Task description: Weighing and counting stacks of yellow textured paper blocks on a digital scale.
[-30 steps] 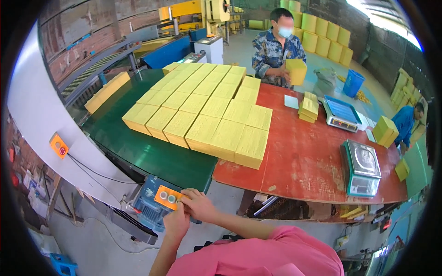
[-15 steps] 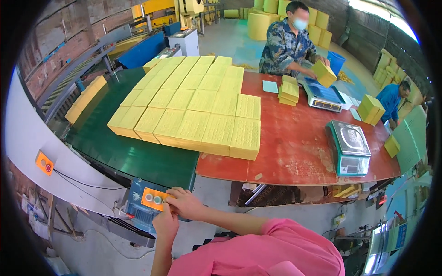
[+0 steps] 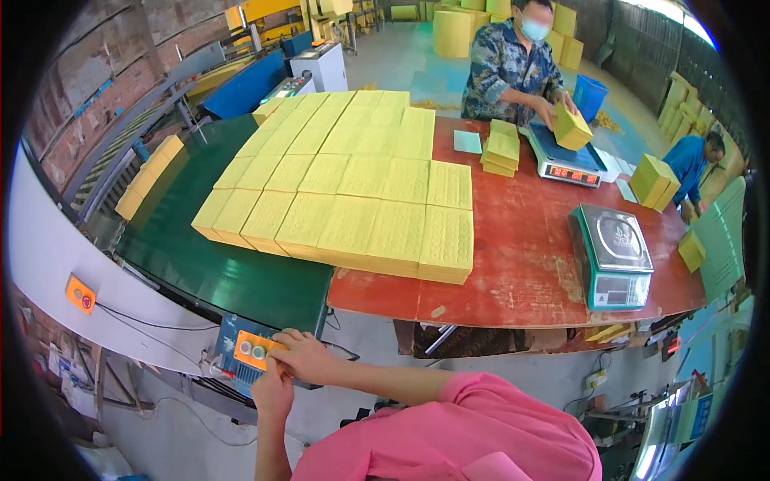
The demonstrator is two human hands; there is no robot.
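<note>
An orange push-button box (image 3: 253,350) with two round buttons sits on a blue motor housing (image 3: 228,341) at the front edge of the conveyor. My right hand (image 3: 308,357) curls its fingers over the right side of this box. Just below, my left hand (image 3: 273,391) is closed, its fingertips at the box's lower right corner and against my right hand; anything in its fingers is hidden. Beyond my hands, a large block of yellow paper stacks (image 3: 345,172) in close rows lies across the green conveyor belt (image 3: 233,268) and the red tabletop (image 3: 529,264).
A teal-sided scale (image 3: 616,248) stands on the table at right. Farther back, a co-worker (image 3: 513,72) has both hands at a yellow stack (image 3: 572,127) on a second scale (image 3: 565,164). Another orange button box (image 3: 81,295) is mounted on the white panel at left.
The block of paper stacks has slid right, farther onto the red table. The co-worker's stack has come down onto the scale, whose display is now lit. My hands remain at the box.
</note>
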